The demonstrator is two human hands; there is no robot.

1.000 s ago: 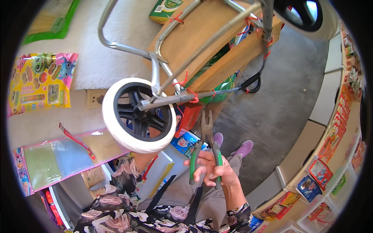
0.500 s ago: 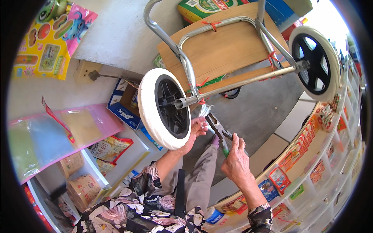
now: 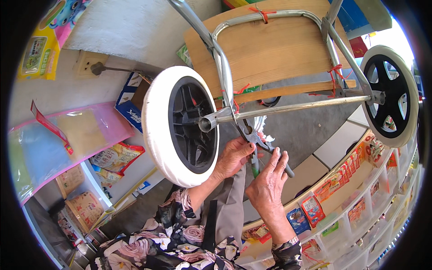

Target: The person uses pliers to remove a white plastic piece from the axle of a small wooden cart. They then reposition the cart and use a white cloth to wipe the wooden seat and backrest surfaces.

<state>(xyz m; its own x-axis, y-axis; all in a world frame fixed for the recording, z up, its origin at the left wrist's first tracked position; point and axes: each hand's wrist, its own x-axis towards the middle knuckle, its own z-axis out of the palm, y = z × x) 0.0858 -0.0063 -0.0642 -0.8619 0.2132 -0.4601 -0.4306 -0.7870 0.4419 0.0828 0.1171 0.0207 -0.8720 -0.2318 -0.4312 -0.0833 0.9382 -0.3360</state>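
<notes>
Right now the pliers [image 3: 253,137] sit just below the metal bar [image 3: 288,108] between the wheels [image 3: 156,128], their nose pointing up and a bit left, their two handles spread apart. The left hand [image 3: 234,157] is nearer the nose and looks to pinch the pliers' middle, while the right hand [image 3: 266,191] is by the handles, fingers loosely out; I can't tell if the nose bites anything.

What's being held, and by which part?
The pliers: the left hand has them near the pivot. The right hand is at the handles; whether it grips them cannot be told.
</notes>
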